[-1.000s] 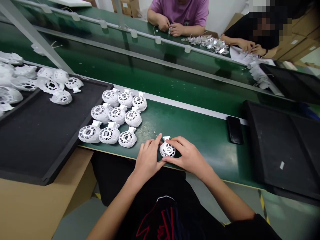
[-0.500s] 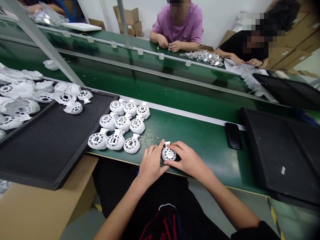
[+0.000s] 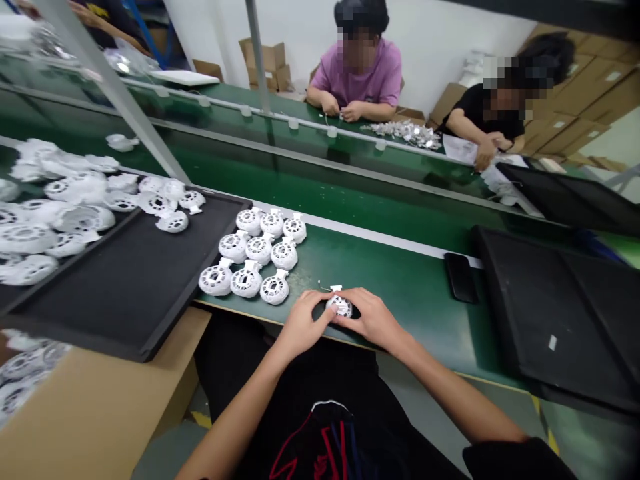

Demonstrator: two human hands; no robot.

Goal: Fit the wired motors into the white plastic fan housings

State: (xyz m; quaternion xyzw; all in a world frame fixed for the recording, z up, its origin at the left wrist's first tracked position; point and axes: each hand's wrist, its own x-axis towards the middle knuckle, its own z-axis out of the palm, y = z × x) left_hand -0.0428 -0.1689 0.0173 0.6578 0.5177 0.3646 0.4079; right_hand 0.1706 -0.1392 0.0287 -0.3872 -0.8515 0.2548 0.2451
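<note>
Near the front edge of the green bench, a round white plastic housing (image 3: pixel 342 305) with slotted openings lies between my hands. My left hand (image 3: pixel 306 321) grips its left side, the thumb resting over its face. From the right, my right hand (image 3: pixel 371 319) closes its thumb and fingers around the same housing. A thin wire with a small connector (image 3: pixel 320 285) sticks out behind it, beside the housing's white tab (image 3: pixel 335 288). To the left stand rows of similar white housings (image 3: pixel 246 280), tabs pointing away from me. Fingers cover part of the held housing.
A black tray (image 3: pixel 145 280) at left bears a heap of white housings (image 3: pixel 75 193). A phone (image 3: pixel 461 277) lies at right beside another black tray (image 3: pixel 565 313). A metal post (image 3: pixel 115 93) rises at left. Two people (image 3: pixel 357 73) work across the green line; another sits far left.
My left thumb has moved up onto the housing's face, and my left fingers have curled behind it. The view has shifted slightly, so the surroundings appear farther right on the left side.
</note>
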